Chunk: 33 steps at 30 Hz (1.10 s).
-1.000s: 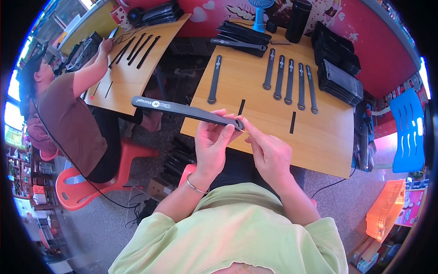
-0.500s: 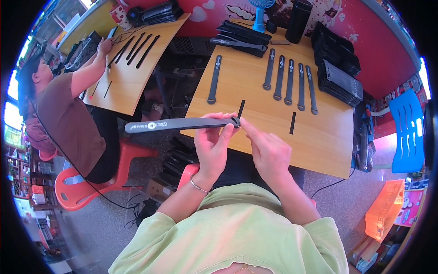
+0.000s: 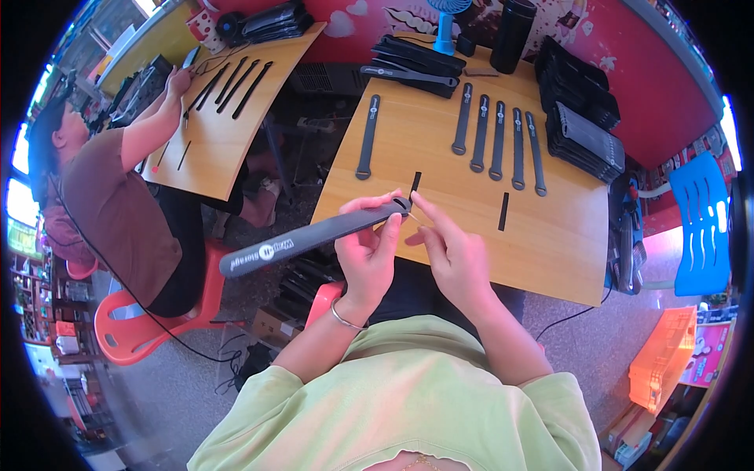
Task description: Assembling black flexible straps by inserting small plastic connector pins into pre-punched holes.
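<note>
My left hand (image 3: 367,255) is closed around the slotted end of a dark grey strap (image 3: 306,235) with pale print, thumb on top. The strap's long free end points left and slants down, away from the table. Beside the slotted end is my right hand (image 3: 459,263), its index finger stretched toward the slot and its thumb apart from it. A thin pale line shows between this hand and the strap; I cannot make out what it is. A single grey strap (image 3: 368,137) lies on the table's left side, and several more straps (image 3: 496,141) lie in a row farther right.
Two narrow black strips, one of them (image 3: 503,212), mark the wooden table (image 3: 455,184). Strap stacks (image 3: 585,141) line its right edge, with another pile (image 3: 412,67) at the back near a blue fan (image 3: 444,31) and a black bottle (image 3: 514,35). A co-worker (image 3: 118,188) sits at the left table.
The strap's free end has swung downward and its flat face shows more. My right hand has shifted slightly left, its index finger and thumb now apart near the slotted end.
</note>
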Available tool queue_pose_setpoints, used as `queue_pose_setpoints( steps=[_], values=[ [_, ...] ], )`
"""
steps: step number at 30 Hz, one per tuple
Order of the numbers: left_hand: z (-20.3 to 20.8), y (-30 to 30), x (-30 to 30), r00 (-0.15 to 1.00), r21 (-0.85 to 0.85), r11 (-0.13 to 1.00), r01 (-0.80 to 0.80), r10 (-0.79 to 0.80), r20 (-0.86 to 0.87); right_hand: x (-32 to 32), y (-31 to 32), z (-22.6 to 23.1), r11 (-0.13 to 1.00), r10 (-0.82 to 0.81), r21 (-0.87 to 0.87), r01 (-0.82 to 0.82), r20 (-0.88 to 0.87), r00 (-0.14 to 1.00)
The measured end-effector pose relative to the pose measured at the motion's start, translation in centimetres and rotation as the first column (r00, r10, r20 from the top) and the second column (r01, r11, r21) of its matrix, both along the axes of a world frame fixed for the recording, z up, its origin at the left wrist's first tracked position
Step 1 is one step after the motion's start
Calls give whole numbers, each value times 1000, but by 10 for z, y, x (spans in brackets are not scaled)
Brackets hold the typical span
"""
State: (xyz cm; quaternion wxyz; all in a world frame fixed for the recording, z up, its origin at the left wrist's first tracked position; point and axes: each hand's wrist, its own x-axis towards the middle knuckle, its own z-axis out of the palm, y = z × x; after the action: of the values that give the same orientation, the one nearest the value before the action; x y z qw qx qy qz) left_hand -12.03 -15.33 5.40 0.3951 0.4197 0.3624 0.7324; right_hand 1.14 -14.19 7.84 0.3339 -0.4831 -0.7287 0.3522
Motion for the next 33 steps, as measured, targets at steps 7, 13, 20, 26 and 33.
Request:
queue_pose_setpoints(
  steps=[7, 13, 20, 26, 33],
  values=[
    [-5, 4, -5, 985, 138, 990, -37, 60, -163, 1, 8, 2, 737, -19, -563, -373, -570, 821],
    [-3, 4, -7, 996, 44, 998, 35, -31, -84, -9, 7, 6, 957, 15, -266, -116, -357, 934],
    [4, 10, -22, 966, -131, 964, 233, -214, 144, -11, 17, 7, 996, 80, 57, -68, -252, 965],
    [-5, 18, -17, 948, -181, 969, 170, -111, 299, -22, 15, -1, 994, 27, 110, -2, -228, 973],
    [-12, 16, -15, 995, -170, 985, 43, -58, -85, -24, 16, -10, 995, 3, 101, 22, -239, 971]
  ],
)
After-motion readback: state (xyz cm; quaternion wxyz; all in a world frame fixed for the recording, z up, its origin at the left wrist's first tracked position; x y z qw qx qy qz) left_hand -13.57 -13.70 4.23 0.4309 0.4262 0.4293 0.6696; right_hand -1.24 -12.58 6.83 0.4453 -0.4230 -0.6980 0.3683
